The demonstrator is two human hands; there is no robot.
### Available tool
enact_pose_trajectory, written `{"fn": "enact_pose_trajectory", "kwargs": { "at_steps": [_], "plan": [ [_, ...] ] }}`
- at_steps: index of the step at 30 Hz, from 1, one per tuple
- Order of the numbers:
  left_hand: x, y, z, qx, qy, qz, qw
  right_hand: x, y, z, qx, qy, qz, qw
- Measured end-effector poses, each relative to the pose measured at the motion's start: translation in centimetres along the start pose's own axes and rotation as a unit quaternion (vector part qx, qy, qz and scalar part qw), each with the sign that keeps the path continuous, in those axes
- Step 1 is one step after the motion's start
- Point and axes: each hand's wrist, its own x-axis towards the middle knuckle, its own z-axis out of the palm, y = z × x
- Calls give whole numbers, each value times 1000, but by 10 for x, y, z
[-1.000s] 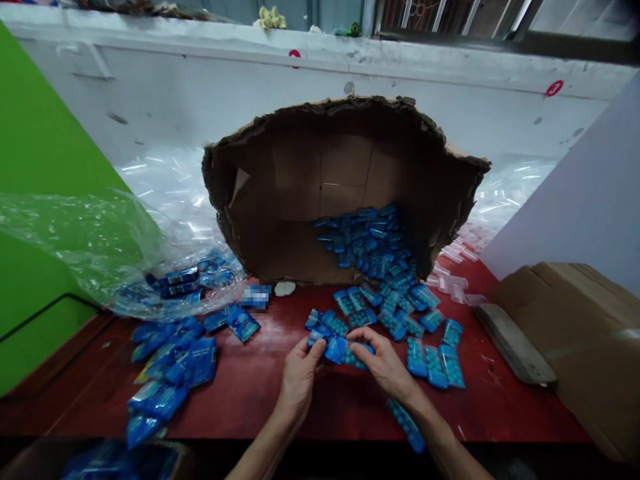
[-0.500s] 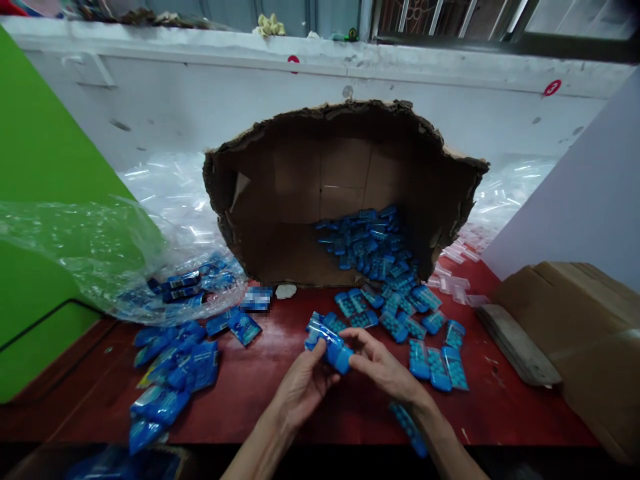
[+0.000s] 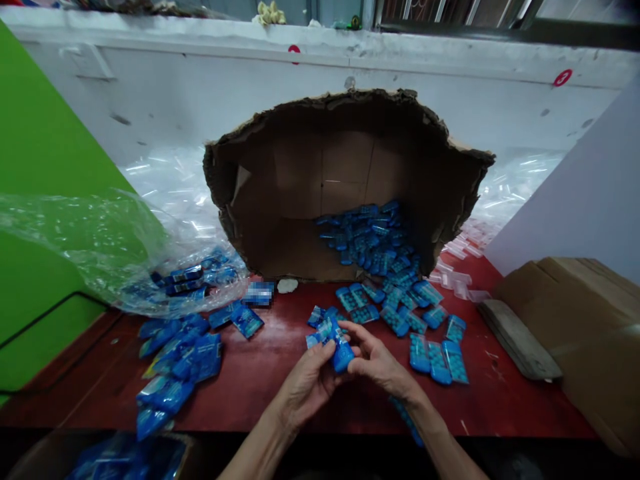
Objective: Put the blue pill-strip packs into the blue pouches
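Note:
A glossy blue packet (image 3: 341, 353) is held between my two hands above the red table, its rounded blue lower end pointing toward me. My left hand (image 3: 310, 380) grips its left side, thumb on top. From the right, my right hand (image 3: 377, 363) pinches its edge with thumb and fingers. Just behind lies another small blue packet (image 3: 317, 316), partly covered by the held one. Several clear cases with blue beads (image 3: 439, 363) rest to the right of my right hand. One more bead case (image 3: 407, 420) lies partly under my right forearm.
A torn-edged cardboard box (image 3: 280, 248) lies open toward me, bead cases spilling from it. Filled blue packets (image 3: 173, 363) pile at left beside clear plastic film (image 3: 90, 247). A closed carton (image 3: 580, 320) stands at right. Empty clear cases (image 3: 457, 283) lie behind. An open box of packets (image 3: 125, 460) sits below the table edge.
The packet in my hands has turned more upright, and my fingers have closed in around it. The view has shifted slightly.

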Motion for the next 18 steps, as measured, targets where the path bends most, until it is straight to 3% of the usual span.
{"fn": "enact_pose_trajectory", "kwargs": {
  "at_steps": [11,18],
  "plan": [
    [-2,-11,7,15,41,25,999,-6,13,-5,-64,29,-51,996],
    [-1,-3,7,30,21,-26,999,-6,8,-6,-49,1,-28,998]
  ]
}}
